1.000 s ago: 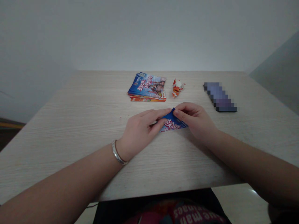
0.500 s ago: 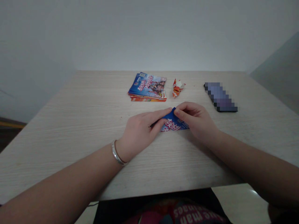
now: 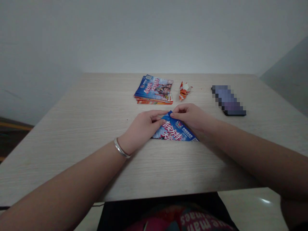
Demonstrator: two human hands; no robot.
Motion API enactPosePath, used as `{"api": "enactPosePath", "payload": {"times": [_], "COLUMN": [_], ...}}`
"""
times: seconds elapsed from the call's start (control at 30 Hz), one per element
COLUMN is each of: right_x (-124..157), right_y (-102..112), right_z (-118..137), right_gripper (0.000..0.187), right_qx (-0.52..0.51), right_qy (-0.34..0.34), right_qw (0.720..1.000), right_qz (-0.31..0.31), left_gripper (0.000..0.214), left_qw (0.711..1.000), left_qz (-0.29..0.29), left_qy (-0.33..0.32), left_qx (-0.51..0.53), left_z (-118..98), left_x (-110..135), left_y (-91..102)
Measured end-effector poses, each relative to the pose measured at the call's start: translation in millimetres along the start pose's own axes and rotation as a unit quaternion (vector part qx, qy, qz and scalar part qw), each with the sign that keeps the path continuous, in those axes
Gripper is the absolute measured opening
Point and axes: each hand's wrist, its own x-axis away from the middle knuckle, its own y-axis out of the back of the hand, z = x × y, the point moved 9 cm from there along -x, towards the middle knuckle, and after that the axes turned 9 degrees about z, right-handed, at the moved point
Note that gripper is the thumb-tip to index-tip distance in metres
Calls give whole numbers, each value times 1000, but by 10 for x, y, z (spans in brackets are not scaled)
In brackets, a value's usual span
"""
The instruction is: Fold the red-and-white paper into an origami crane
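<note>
On the table in front of me lies a blue printed paper (image 3: 174, 131) folded into a triangle, its point facing away from me and its long edge towards me. My left hand (image 3: 146, 125), with a silver bangle on the wrist, holds the paper's left slope between thumb and fingers. At the top corner, my right hand (image 3: 190, 116) pinches the paper between thumb and forefinger. Part of the triangle's left side is hidden under my left hand.
A stack of printed leaflets (image 3: 154, 89) sits beyond my hands. Right of it is a small folded orange-and-white paper piece (image 3: 184, 91). A phone (image 3: 228, 100) with a blurred-out screen lies farther right. The pale wooden table (image 3: 101, 93) meets a wall behind.
Both hands have shifted slightly left, the right one more than the left. More of the blue paper's printed face now shows between them.
</note>
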Motion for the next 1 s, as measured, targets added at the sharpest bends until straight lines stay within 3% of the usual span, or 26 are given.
{"api": "enactPosePath", "payload": {"times": [0.2, 0.3, 0.37, 0.47, 0.57, 1.0], "right_x": [-150, -209, -244, -287, -319, -436], "right_y": [29, 27, 28, 51, 96, 262], "right_z": [43, 9, -9, 1, 8, -62], "right_gripper": [18, 19, 19, 17, 18, 13], "right_qx": [121, 141, 157, 191, 217, 259], "right_qy": [45, 61, 61, 64, 68, 94], "right_qw": [992, 988, 985, 979, 973, 959], "right_qz": [-7, -16, -17, -25, -37, -62], "left_gripper": [34, 27, 21, 23, 28, 50], "left_qw": [996, 981, 955, 911, 893, 892], "left_qz": [-12, -61, -83, -31, 20, 109], "left_qy": [-17, -41, -93, -179, -210, -200], "left_qx": [-86, -180, -271, -369, -398, -390], "left_z": [58, -66, -226, -383, -373, -153], "left_x": [-34, 1, 44, 94, 115, 113], "left_y": [8, 82, 78, -108, -254, -414]}}
